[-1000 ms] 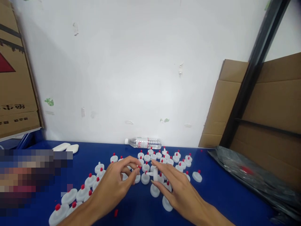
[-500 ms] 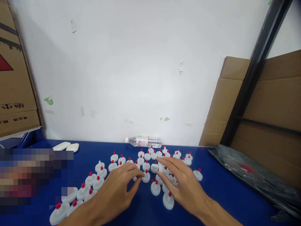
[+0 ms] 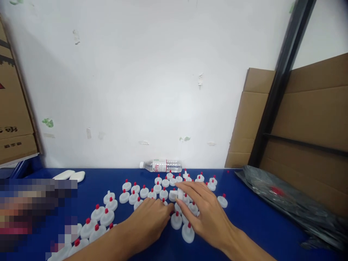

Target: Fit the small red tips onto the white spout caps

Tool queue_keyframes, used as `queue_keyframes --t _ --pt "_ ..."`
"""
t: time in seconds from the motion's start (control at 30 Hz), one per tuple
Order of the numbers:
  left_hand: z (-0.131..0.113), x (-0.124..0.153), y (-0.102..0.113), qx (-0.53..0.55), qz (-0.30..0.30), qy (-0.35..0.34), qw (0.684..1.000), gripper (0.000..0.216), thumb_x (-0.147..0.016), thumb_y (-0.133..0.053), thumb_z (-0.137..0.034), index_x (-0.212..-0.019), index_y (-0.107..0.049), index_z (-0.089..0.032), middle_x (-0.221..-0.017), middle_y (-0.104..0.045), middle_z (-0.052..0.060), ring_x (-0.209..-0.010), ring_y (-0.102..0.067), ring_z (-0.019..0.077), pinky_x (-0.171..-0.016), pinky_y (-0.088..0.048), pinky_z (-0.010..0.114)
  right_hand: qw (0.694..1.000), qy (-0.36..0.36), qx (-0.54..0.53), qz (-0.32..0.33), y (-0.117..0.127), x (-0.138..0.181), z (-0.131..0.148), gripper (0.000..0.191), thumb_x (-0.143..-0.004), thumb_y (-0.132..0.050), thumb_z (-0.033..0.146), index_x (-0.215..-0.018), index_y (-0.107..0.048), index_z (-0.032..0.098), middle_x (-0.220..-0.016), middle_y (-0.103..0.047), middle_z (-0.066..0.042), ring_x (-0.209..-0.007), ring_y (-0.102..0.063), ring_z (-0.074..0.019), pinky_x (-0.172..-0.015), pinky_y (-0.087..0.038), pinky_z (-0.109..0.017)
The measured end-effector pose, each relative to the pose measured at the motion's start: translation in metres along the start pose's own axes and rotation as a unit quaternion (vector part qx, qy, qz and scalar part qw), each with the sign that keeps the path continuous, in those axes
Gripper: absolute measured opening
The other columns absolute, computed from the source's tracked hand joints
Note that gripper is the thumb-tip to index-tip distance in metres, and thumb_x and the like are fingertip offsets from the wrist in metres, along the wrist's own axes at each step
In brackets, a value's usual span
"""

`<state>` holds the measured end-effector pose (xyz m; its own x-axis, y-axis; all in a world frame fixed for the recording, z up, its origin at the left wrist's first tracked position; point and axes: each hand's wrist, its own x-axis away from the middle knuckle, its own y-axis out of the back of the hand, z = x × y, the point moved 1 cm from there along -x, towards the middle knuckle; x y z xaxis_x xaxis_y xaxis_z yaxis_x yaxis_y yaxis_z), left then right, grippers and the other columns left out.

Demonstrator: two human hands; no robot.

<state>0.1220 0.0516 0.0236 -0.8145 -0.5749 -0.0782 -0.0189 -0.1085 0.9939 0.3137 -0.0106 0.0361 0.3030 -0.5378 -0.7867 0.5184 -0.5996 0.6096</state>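
Several white plastic caps with red tips (image 3: 133,197) stand spread over a blue table (image 3: 258,224). My left hand (image 3: 148,224) lies low among them with its fingers curled together, fingertips touching a cap near the middle of the cluster. My right hand (image 3: 206,214) rests over the caps beside it, fingers stretched forward, thumb and forefinger on a white cap lying on its side (image 3: 179,194). More caps (image 3: 187,232) stand just under that hand.
A clear water bottle (image 3: 160,166) lies at the wall behind the caps. Two white oval pieces (image 3: 69,175) lie at the left. Cardboard boxes (image 3: 299,119) and a black frame stand right, with a dark plastic bag (image 3: 285,203) below. A blurred patch covers the lower left.
Both hands have dropped from a raised pinch down onto the caps. The view has shifted slightly to the right and down.
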Motion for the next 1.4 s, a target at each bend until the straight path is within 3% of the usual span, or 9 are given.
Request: queue_keyframes --t 0.13,0.23,0.43,0.53,0.63,0.73,0.97,1.13,1.4 --pt "0.002 -0.003 -0.017 -0.014 -0.01 -0.006 1.0 0.015 -0.104 -0.05 -0.02 -0.108 -0.064 -0.016 -0.084 -0.07 0.0 -0.069 -0.067 0.0146 -0.069 -0.056 0.032 1.0 0.002 -0.003 -0.001 0.0 0.0 0.0 0.036 -0.1 -0.058 0.024 -0.136 -0.059 0.022 -0.124 -0.072 -0.011 -0.111 -0.069 -0.0265 -0.096 -0.058 -0.047" --pt "0.001 0.001 -0.019 -0.003 -0.025 -0.018 1.0 0.018 -0.103 -0.045 -0.017 -0.102 -0.063 -0.017 -0.082 -0.071 0.003 -0.067 -0.068 0.0172 -0.063 -0.051 0.03 1.0 0.002 -0.005 -0.002 0.0 0.0 -0.001 0.037 -0.1 -0.058 0.024 -0.137 -0.06 0.023 -0.123 -0.072 -0.011 -0.11 -0.07 -0.0272 -0.095 -0.058 -0.048" --pt "0.004 0.018 0.004 0.063 -0.129 0.015 0.99 0.024 -0.102 -0.035 -0.019 -0.102 -0.059 -0.021 -0.094 -0.072 0.008 -0.074 -0.069 0.0242 -0.061 -0.046 0.035 1.0 0.006 -0.011 0.0 0.001 -0.001 0.002 0.036 -0.1 -0.059 0.024 -0.135 -0.06 0.023 -0.12 -0.072 -0.012 -0.108 -0.07 -0.0273 -0.094 -0.058 -0.048" --pt "0.013 0.026 0.013 0.123 -0.195 0.037 0.972 0.027 -0.106 -0.033 -0.025 -0.106 -0.059 -0.024 -0.096 -0.071 0.004 -0.082 -0.069 0.0203 -0.071 -0.049 0.033 1.0 0.011 -0.017 0.005 0.001 -0.001 0.006 0.033 -0.099 -0.06 0.024 -0.132 -0.061 0.022 -0.116 -0.072 -0.011 -0.104 -0.07 -0.0265 -0.093 -0.058 -0.047" --pt "0.021 0.031 0.015 0.173 -0.23 0.045 0.957 0.023 -0.107 -0.04 -0.032 -0.103 -0.061 -0.026 -0.092 -0.071 0.0 -0.074 -0.066 0.015 -0.073 -0.051 0.028 1.0 0.018 -0.021 0.011 -0.001 -0.001 0.008 0.034 -0.099 -0.061 0.024 -0.132 -0.061 0.022 -0.116 -0.072 -0.011 -0.103 -0.07 -0.0259 -0.094 -0.058 -0.046" --pt "0.025 0.032 0.011 0.205 -0.239 0.054 0.948 0.023 -0.107 -0.042 -0.034 -0.103 -0.063 -0.026 -0.09 -0.071 -0.001 -0.069 -0.064 0.0142 -0.072 -0.051 0.028 0.999 0.03 -0.026 0.016 -0.003 0.0 0.009 0.034 -0.1 -0.061 0.023 -0.134 -0.059 0.023 -0.118 -0.072 -0.011 -0.105 -0.07 -0.025 -0.095 -0.058 -0.045" --pt "0.025 0.03 -0.002 0.25 -0.23 0.041 0.94 0.029 -0.105 -0.04 -0.029 -0.119 -0.065 -0.028 -0.108 -0.068 0.005 -0.092 -0.068 0.0205 -0.082 -0.052 0.033 0.996 0.054 -0.05 0.04 -0.005 0.002 0.011 0.034 -0.103 -0.057 0.021 -0.136 -0.058 0.02 -0.12 -0.072 -0.01 -0.108 -0.069 -0.0223 -0.097 -0.059 -0.04" --pt "0.02 0.035 0.004 0.314 -0.25 0.052 0.914 0.035 -0.107 -0.036 -0.035 -0.121 -0.067 -0.031 -0.105 -0.064 0.004 -0.081 -0.064 0.0161 -0.07 -0.051 0.029 0.997 0.041 -0.047 0.046 -0.007 0.004 0.011 0.037 -0.102 -0.056 0.02 -0.139 -0.057 0.021 -0.125 -0.07 -0.011 -0.111 -0.068 -0.0235 -0.096 -0.06 -0.042" --pt "0.009 0.033 0.002 0.479 -0.225 0.127 0.839 0.03 -0.098 -0.058 -0.05 -0.105 -0.069 -0.024 -0.088 -0.076 0.001 -0.065 -0.071 0.0155 -0.046 -0.055 0.021 0.995 0.042 -0.076 0.046 -0.004 0.001 0.013 0.033 -0.101 -0.057 0.015 -0.134 -0.057 0.021 -0.127 -0.071 -0.009 -0.116 -0.067 -0.0219 -0.1 -0.057 -0.04"
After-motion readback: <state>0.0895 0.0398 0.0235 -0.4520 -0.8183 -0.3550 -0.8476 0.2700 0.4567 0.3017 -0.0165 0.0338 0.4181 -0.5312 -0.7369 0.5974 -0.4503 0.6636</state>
